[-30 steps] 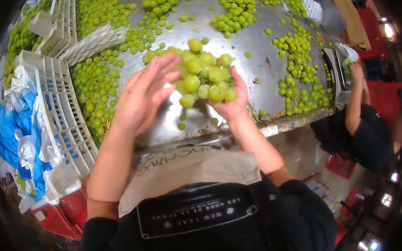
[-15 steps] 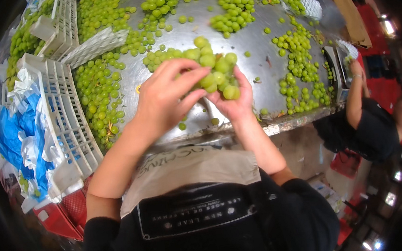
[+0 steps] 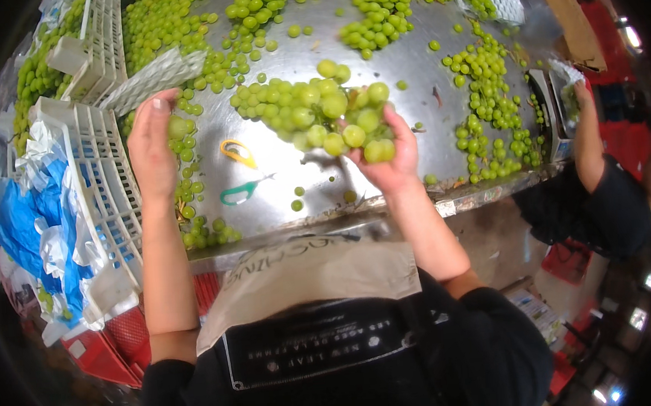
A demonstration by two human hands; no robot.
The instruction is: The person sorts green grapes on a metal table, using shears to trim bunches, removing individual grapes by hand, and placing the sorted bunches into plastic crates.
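Note:
My right hand [image 3: 389,161] holds a bunch of green grapes [image 3: 323,116] above the metal table, its fingers partly hidden beneath the fruit. Another green bunch [image 3: 258,104] lies just behind it, and the two overlap in view. Over at the left, my left hand [image 3: 153,151] hovers by the loose grapes [image 3: 192,190], its fingers extended and slightly curved, the palm turned away. Between my hands, a yellow-orange tool handle [image 3: 238,153] and green-handled snips [image 3: 239,194] lie on the tabletop.
White plastic crates [image 3: 102,192] stand along the left side, one with blue and white wrapping [image 3: 39,215]. White foam netting [image 3: 155,81] rests among the grapes. More bunches [image 3: 377,18] lie further back. At right, a co-worker's arm [image 3: 586,132] reaches to a scale-like device [image 3: 549,112].
My left hand has left the bunch and swung left to the loose grapes, uncovering the two handled tools. My right hand still holds the bunch in nearly the same spot.

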